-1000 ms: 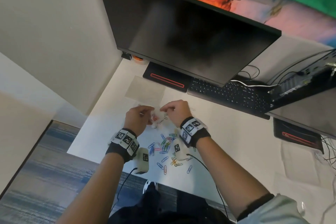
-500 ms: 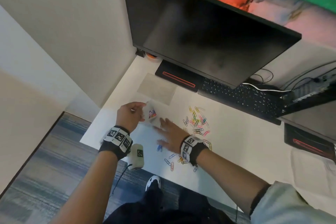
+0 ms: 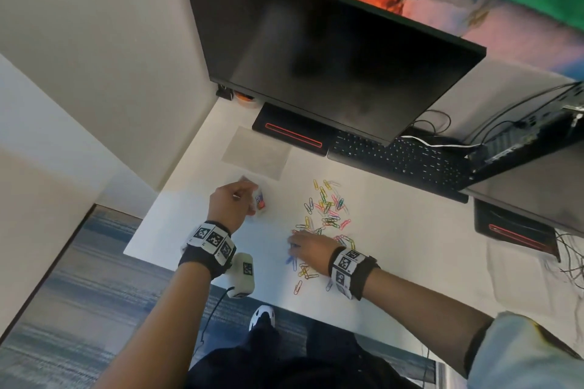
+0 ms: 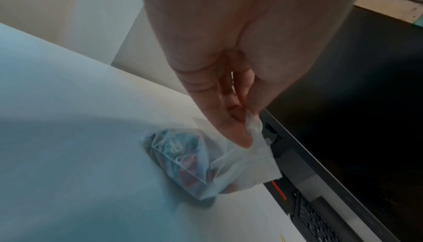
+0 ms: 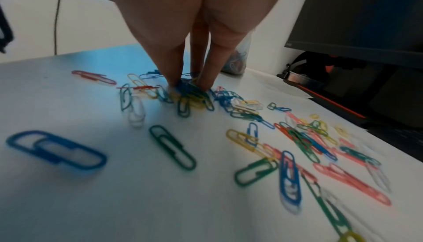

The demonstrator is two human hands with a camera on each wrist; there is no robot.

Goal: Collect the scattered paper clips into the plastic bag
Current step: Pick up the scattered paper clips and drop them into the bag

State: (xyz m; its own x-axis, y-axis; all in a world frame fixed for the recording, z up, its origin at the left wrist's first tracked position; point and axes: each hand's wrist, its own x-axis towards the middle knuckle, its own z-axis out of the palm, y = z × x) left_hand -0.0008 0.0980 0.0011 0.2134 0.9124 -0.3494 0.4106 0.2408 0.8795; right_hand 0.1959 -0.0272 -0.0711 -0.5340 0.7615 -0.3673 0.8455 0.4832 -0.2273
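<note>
Your left hand [image 4: 228,83] pinches the upper edge of the plastic bag [image 4: 206,164] between thumb and fingers, and the bag's bottom rests on the white desk [image 3: 395,246], left of the loose pile. The bag is clear and small; coloured paper clips already sit bunched in its lower part, though how many is too blurred to tell. Whether its mouth is open or closed cannot be made out.

Your right hand [image 3: 311,251] is low on the desk at the near left edge of the scattered paper clips [image 3: 328,211], its fingers [image 5: 206,68] reaching down straight with their tips on a small cluster of blue and green clips, touching rather than grasping. The rest of the clips lie spread on the desk to the right and farther away, well apart from the bag. Beyond them a black keyboard [image 3: 398,161] lies under a dark monitor [image 3: 316,47].
</note>
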